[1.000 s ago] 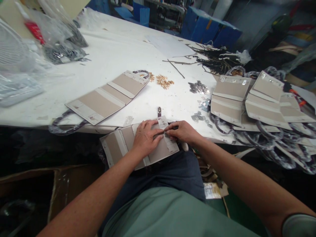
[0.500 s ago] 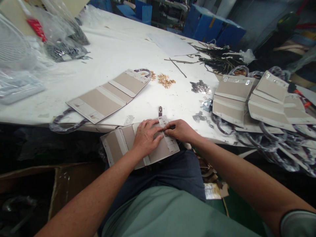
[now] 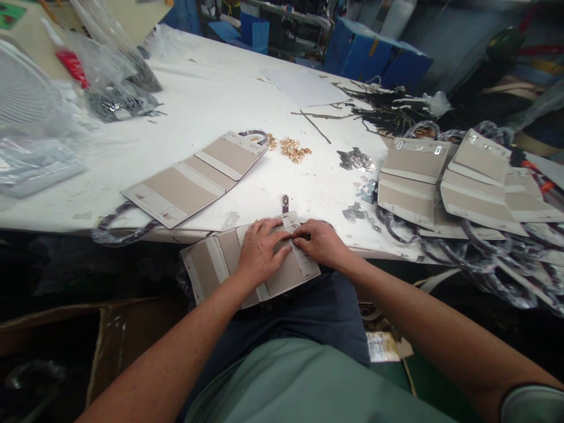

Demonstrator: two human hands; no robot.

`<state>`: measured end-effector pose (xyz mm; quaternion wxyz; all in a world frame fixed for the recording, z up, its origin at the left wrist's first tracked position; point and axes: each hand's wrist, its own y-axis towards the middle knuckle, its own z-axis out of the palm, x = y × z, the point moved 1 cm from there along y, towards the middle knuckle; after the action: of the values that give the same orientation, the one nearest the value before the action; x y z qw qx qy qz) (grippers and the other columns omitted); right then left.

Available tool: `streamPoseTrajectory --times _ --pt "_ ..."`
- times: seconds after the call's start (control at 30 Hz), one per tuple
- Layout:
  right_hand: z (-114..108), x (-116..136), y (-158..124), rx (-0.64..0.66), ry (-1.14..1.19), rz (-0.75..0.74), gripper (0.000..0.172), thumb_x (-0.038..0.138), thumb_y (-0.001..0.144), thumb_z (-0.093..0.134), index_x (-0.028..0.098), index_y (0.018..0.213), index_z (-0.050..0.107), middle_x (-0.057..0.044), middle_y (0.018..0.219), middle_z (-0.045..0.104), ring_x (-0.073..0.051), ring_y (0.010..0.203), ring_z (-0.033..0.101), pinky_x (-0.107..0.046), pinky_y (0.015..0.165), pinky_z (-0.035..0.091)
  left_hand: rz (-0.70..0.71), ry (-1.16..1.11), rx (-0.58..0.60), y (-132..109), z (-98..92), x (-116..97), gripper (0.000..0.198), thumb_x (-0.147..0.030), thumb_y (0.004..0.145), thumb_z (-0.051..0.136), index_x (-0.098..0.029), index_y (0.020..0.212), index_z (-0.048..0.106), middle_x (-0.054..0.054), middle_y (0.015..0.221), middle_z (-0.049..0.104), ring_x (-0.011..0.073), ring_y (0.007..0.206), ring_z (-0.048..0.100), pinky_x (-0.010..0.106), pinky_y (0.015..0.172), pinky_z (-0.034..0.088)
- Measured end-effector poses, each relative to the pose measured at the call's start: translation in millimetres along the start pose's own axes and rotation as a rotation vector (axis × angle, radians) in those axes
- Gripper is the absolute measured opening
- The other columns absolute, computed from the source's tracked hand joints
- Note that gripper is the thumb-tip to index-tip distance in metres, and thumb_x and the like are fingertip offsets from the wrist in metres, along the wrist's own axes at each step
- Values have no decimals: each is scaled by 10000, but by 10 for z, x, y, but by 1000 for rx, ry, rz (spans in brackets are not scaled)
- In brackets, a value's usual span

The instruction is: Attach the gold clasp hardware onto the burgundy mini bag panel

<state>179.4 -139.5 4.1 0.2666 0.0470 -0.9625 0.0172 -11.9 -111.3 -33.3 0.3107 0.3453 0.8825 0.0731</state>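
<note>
A beige bag panel [image 3: 282,282] with pale strips across it rests over my lap against the table's edge. My left hand [image 3: 262,249] lies on this panel with its fingers spread, thumb and forefinger pointing at the right hand. Close beside it, my right hand [image 3: 324,241] pinches at the panel's right end. Whatever sits between those fingertips is too small or hidden to make out. A dark strap tab [image 3: 285,203] with small metal fittings sticks out beyond the panel's far edge.
Another beige bag panel [image 3: 194,179] with wrapped handles lies left on the white table [image 3: 211,88]. Small gold fittings [image 3: 295,151] and grey metal plates [image 3: 355,158] are heaped beyond my hands. Stacked panels [image 3: 473,182] crowd the right edge. A cardboard box [image 3: 110,346] stands lower left.
The view has shifted slightly, so the table contents sit a little differently in it. My right hand's fingers are more curled over the panel's end. My left hand stays on the panel.
</note>
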Motion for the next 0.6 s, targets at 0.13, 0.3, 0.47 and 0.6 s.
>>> streamPoseTrajectory --times 0.13,0.3,0.47,0.6 --pt "60 -20 -5 -41 33 46 201 204 845 719 229 1031 790 -27 993 771 -192 928 679 -288 862 484 -5 0 -11 8 1 12 340 -350 892 688 -277 1224 700 53 1406 608 303 1317 482 540 1144 397" --pt "48 -8 -19 -31 21 10 147 239 881 691 257 956 817 -27 972 766 -192 927 675 -289 856 484 15 29 -20 15 -7 36 322 -343 898 684 -264 1210 703 61 1410 604 310 1321 489 559 1157 401" --pt "-219 -49 61 -85 181 4 168 249 889 682 252 984 820 -18 968 776 -175 907 693 -256 824 502 94 91 -65 22 -25 80 302 -324 933 631 -291 1228 692 70 1414 605 324 1327 506 606 1150 413" --pt "-684 -428 291 -165 81 157 185 289 904 657 234 984 815 -15 965 791 -171 896 709 -245 815 510 154 139 -95 29 -14 155 328 -306 937 623 -302 1260 674 62 1433 604 329 1349 505 621 1144 426"
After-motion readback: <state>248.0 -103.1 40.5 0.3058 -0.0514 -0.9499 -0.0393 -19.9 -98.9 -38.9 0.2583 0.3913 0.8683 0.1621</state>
